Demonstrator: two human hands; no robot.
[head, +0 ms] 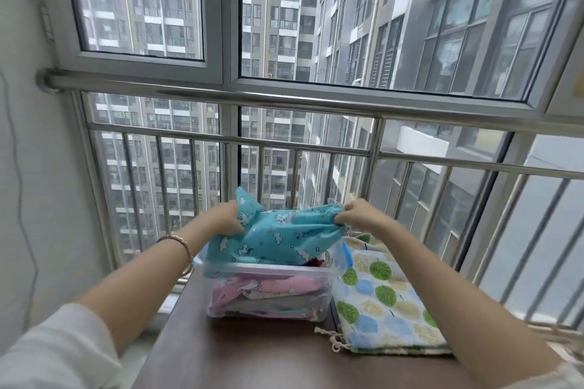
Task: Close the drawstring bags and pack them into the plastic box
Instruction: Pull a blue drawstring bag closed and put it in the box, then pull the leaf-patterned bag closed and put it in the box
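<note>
Turquoise cloth drawstring bag point(278, 240), printed with white clouds and unicorns, is held right above the clear rectangular plastic box point(268, 269), its belly sagging onto the box's rim. The left hand point(226, 219) has its fingers curled into the fabric at the bag's closed end, over the box's left side. The right hand point(355, 215) pinches the gathered mouth, over the box's right side. Whether the cord is pulled fully tight I cannot tell; the fingers hide it.

Inside the box, folded pink printed cloth point(268, 286) and other layers already fill most of the depth. Just right of the box, touching its wall, a white cloth bag with green and blue tree prints point(382, 303) lies flat on the dark brown table point(237, 354), its beige cords point(331, 341) trailing off its near corner.

Now, the risks. The box looks close to full, so this bag may ride high and slide off over the rim if it is simply dropped in. If the mouth is not cinched, letting go on the right could let it spring open again. The bag is also wider than the box as held; unfolded, its ends will overhang. And the box sits near the table's far edge by the steel railing point(284, 101), so a hard downward push could shove it that way.
</note>
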